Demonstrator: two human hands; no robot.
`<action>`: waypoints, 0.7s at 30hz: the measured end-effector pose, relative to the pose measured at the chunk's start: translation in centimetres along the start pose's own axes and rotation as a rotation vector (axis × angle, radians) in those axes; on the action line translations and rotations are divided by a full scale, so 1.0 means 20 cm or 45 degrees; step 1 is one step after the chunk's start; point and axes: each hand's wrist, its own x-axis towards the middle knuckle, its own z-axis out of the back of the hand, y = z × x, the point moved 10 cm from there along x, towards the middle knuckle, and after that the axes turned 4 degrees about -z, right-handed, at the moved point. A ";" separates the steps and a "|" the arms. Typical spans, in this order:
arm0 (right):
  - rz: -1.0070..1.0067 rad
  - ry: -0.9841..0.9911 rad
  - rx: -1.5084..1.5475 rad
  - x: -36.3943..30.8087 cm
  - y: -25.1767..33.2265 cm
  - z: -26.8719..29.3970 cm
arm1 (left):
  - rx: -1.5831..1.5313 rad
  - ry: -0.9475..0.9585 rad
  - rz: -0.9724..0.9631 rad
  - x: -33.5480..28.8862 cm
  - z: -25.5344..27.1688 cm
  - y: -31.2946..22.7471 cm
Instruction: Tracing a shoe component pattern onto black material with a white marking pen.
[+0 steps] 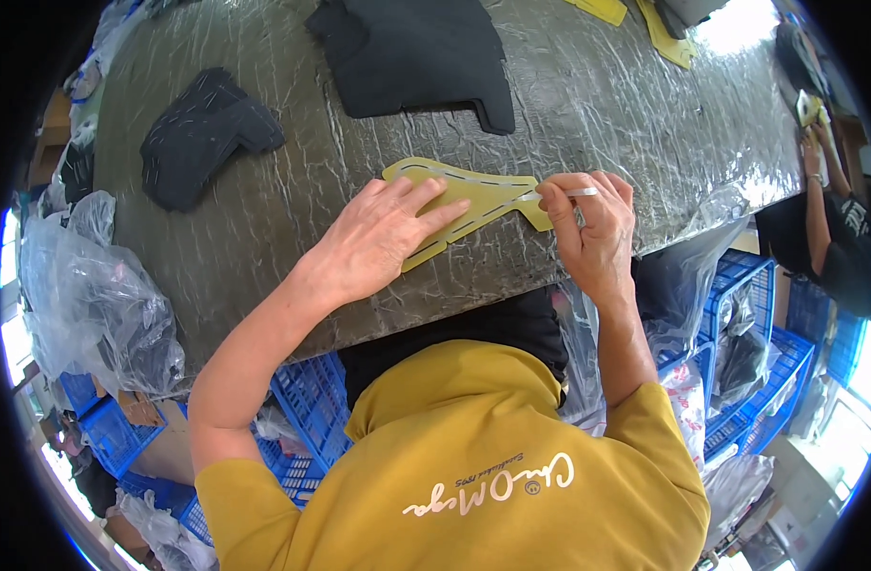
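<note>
A yellow template point(485, 195) with long slots lies on the table near its front edge, with dark material showing through the slots. My left hand point(376, 233) rests on its left part, fingers spread and pressing it down, so some of the template is hidden. My right hand point(592, 224) is closed in a pinch around a slim white pen point(582, 192). The pen's tip end points left onto the template's narrow right end, by a slot. Fingers cover the pen's middle.
The table point(245, 285) has a shiny wrinkled film cover. Black cut pieces point(416, 62) lie at the far middle, with a stack of marked black pieces point(207, 138) at left. Yellow templates point(665, 36) lie far right. Plastic bags point(93, 295) and blue crates point(754, 352) flank me. Another person's arm point(816, 205) shows at right.
</note>
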 end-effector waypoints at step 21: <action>0.000 0.351 0.495 0.17 0.22 -0.31 | 0.765 -0.262 0.291 -0.03 -0.15 -0.22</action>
